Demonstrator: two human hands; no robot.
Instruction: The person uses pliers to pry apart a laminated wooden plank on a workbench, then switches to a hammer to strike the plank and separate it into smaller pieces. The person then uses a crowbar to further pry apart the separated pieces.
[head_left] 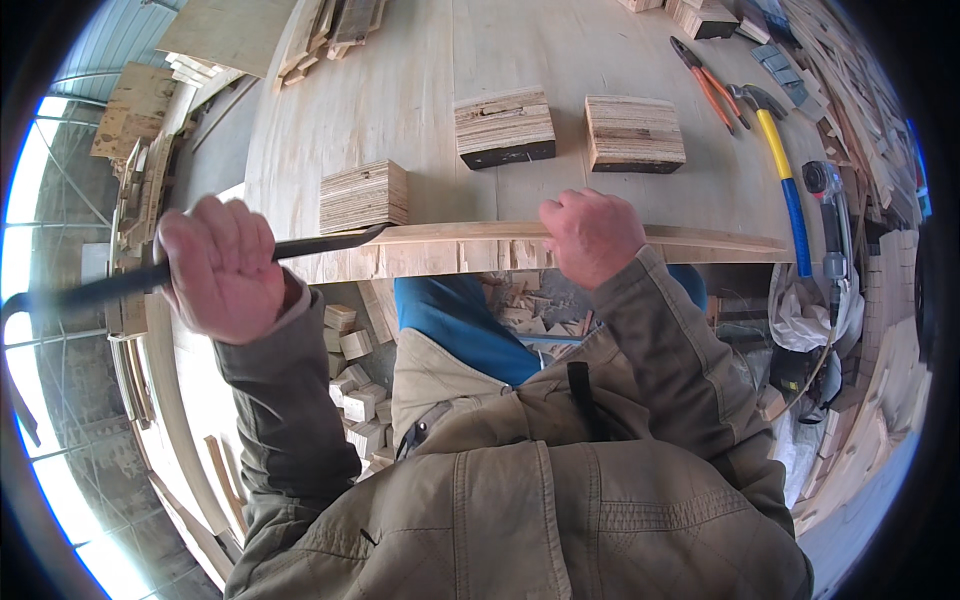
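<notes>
My left hand (225,265) is closed around a dark pry bar (110,286), held off the table's left front corner. The bar's flattened tip meets the left end of a thin wooden strip (460,232) lying along the table's front edge. My right hand (595,235) is closed over that strip near its middle, knuckles up. Just behind the bar's tip sits a laminated wood block (363,195). Two more blocks, one in the middle (505,128) and one at the right (635,134), stand farther back; both have dark lower faces.
On the table (400,110), orange-handled pincers (705,80) and a hammer (780,150) with a yellow and blue handle lie at the right. A power tool (832,220) hangs beside the right edge. Wood strips (325,35) lie at the back left. Cut blocks (365,400) are piled below.
</notes>
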